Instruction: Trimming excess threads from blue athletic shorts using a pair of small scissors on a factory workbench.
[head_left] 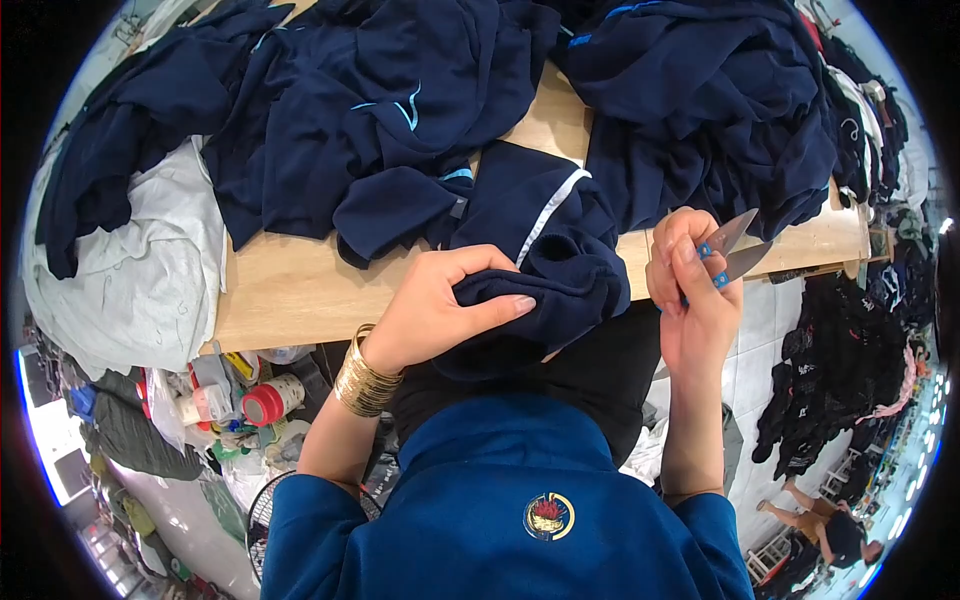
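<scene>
Head view: nearest is the wearer's blue shirt (470, 510), quantity one. Ahead of it are two bare hands, set apart from each other. The left hand (445, 305), with gold bangles (367, 382) at the wrist (number not countable), is clamped on the folded edge of one navy garment (575, 285), thumb on top. The right hand (695, 275) is curled around one pair of snips (730, 233) with blue handles; the two blades stand parted, point up and away, and are clear of the garment. Step in hand, as judged: garment held, snips at the ready. Any cut from this position would call for turning the blades toward the held edge, with the left thumb kept out of their path. The garment, with one white stripe visible, lies at the front edge of the one table (300, 290), between the hands and partly overhanging. Left of the table front, lower down, is one red-lidded jar (272, 400). Farther across the tabletop are two navy piles, left (390, 110) and right (700, 90); pieces per pile cannot be told. One white cloth (150, 260) lies at far left. Farthest, lower right: one other person (840, 530).
</scene>
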